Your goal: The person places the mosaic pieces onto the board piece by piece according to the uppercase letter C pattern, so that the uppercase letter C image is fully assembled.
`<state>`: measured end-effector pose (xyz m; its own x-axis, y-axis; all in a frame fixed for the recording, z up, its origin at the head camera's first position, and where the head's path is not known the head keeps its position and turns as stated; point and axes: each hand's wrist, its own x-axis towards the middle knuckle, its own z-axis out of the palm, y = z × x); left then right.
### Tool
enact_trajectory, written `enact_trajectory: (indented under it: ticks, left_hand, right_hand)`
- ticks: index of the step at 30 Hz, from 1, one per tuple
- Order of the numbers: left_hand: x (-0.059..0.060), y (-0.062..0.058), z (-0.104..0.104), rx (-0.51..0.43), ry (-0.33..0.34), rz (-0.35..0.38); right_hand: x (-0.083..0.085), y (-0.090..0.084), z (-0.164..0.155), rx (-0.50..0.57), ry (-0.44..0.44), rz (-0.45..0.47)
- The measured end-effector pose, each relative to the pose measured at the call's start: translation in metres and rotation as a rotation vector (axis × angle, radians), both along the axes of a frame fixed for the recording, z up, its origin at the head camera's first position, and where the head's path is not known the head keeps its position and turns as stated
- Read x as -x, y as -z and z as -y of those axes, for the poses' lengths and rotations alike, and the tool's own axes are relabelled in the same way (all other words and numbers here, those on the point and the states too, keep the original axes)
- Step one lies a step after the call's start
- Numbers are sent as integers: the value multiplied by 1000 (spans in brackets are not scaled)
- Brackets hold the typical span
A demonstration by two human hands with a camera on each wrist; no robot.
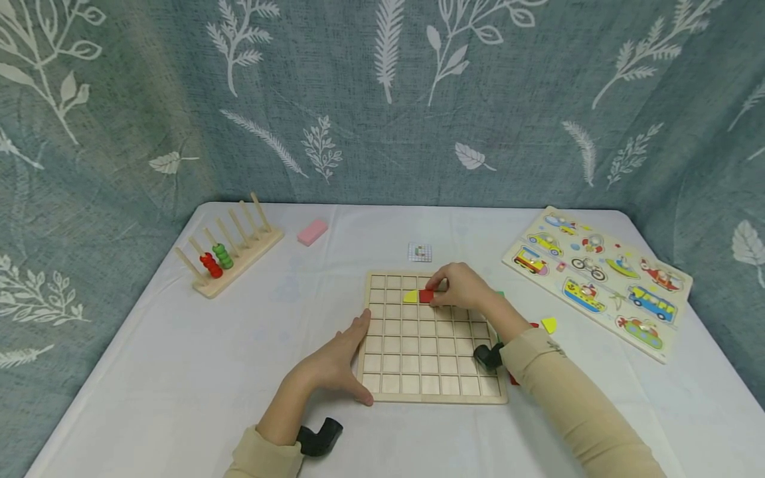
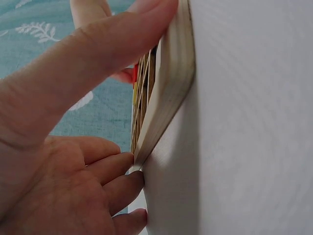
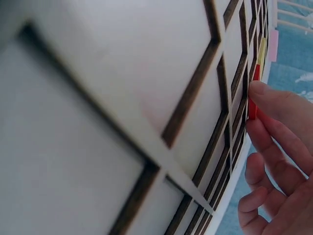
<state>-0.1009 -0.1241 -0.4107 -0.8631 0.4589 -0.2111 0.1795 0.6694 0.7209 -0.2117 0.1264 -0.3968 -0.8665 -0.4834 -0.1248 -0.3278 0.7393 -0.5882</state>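
Note:
A wooden grid board (image 1: 400, 365) lies on the white table, divided into square cells. In its upper part, a yellow tile (image 1: 410, 297) with one rounded corner sits in a cell, and a red square tile (image 1: 425, 296) is directly right of it. My right hand (image 1: 463, 287) pinches the red tile between thumb and fingertips, seen edge-on in the right wrist view (image 3: 253, 105). With thumb and fingers spread, my left hand (image 1: 335, 358) rests against the board's left side; its thumb touches the near left corner in the left wrist view.
More tiles, including a yellow one (image 1: 549, 325), lie right of the board, partly hidden by my right arm. A small pattern card (image 1: 420, 252) lies behind it. Farther out are a pink block (image 1: 313, 232), a peg stand (image 1: 239, 267) with red and green beads, and a vehicle puzzle (image 1: 603, 282).

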Motion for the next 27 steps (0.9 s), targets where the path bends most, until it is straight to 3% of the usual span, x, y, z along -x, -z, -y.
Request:
enact_trajectory:
  ticks: [14,27]
  left_hand:
    - [1,-1,2,-7,1,2]
    - [2,-1,1,-13,6,-6]
  right_hand:
    - [0,-5,4,-52,41,23]
    - [-1,-7,-2,0,41,13]
